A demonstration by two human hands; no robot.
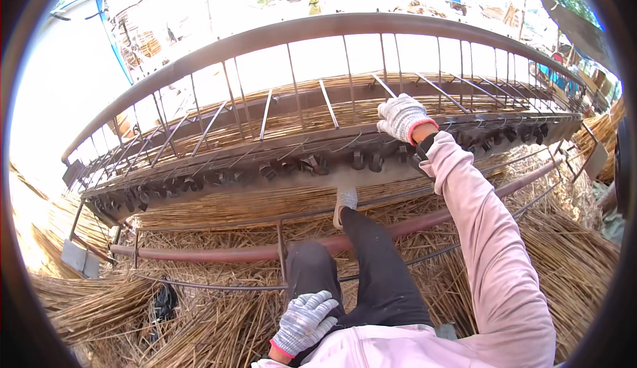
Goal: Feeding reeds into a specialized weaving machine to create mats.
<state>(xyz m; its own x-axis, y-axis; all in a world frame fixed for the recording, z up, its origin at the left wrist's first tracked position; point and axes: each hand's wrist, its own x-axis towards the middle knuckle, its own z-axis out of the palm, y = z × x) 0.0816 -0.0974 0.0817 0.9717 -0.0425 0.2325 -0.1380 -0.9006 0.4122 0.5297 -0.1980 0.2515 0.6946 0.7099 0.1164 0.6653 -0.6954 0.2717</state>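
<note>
My right hand point(403, 117), in a grey-white knit glove with a pink cuff, reaches to the near beam point(285, 148) of a long metal weaving frame. Its fingers are curled over the near end of a slanting metal rod point(383, 85); what lies inside them is hidden. My left hand point(305, 321), gloved alike, lies over my lap with its fingers stretched out and nothing in them. Dark clips or weights point(312, 164) hang in a row along the near beam. Inside the frame lie long, thin reed stalks point(308, 106).
A thick curved rail point(332, 24) tops the frame, joined by thin upright bars. Nearer me, a reddish pipe point(245, 254) crosses before my legs. One foot point(346, 209) is under the beam. Loose reed bundles point(106, 302) cover the ground, with a black plastic bag point(164, 302) among them.
</note>
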